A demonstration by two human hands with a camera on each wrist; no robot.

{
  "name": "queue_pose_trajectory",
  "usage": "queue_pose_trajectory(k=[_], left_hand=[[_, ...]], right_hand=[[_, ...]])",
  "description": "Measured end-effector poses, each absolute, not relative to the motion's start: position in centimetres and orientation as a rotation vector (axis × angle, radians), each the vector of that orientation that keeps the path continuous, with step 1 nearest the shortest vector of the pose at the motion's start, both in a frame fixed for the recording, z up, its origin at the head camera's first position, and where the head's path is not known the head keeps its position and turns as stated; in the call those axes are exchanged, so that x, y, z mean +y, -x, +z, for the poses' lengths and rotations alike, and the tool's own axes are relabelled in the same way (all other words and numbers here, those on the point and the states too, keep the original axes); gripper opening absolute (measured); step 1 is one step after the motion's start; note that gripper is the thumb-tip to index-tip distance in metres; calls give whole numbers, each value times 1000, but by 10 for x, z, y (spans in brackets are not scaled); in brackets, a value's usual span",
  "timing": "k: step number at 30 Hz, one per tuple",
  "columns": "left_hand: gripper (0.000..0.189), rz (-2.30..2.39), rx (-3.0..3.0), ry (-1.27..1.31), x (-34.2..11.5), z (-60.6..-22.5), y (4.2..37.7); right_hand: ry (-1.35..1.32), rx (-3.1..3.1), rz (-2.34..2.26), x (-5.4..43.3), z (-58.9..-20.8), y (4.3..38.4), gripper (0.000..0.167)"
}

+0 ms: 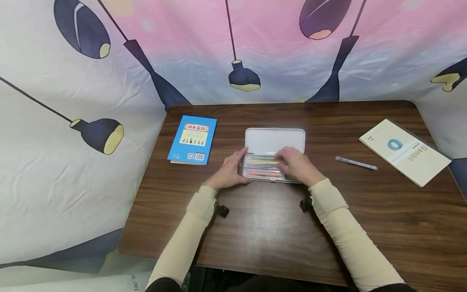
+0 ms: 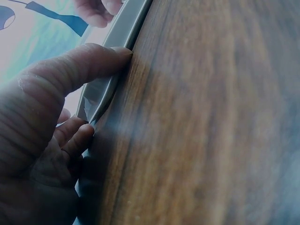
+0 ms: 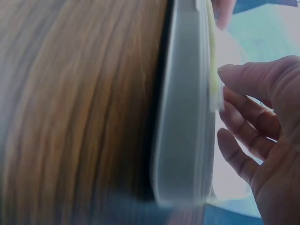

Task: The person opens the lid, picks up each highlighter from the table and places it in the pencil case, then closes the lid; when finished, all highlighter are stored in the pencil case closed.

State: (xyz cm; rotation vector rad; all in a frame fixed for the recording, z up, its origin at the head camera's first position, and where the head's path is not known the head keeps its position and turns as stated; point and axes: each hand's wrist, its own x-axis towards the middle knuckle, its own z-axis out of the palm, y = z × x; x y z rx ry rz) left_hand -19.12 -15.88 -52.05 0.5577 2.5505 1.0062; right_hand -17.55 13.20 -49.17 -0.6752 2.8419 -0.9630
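Note:
A white pencil case lies on the table with its lid folded back. Inside it, toward the left, is a clear tray with several colored pens. My left hand grips the case's left end, thumb on the front edge and fingers round the corner, as the left wrist view shows. Over the right part of the case, my right hand pinches the tray's right end between thumb and fingers. The right wrist view shows the case's pale side wall just beside those fingertips. The right hand hides part of the pens.
A blue book lies at the back left of the wooden table. To the right are a single pen and a cream notebook. Patterned cloth hangs behind the table and along its left side.

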Motion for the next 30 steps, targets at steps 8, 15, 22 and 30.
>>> queue_pose_trajectory(k=[8,15,22,30], left_hand=[[117,1005,2548,-560,-158,-519,190],[117,1022,2541,-539,-159,-519,190],[116,1013,2540,-562,-158,-519,193],[116,1000,2549,-569,-160,-518,194]], right_hand=[[524,2881,-1035,176,-487,161,20],[389,2975,-1012,235,-485,147,20],[185,3112,-982,303,-483,129,21],[-18,3060,-908,350,-485,110,32]])
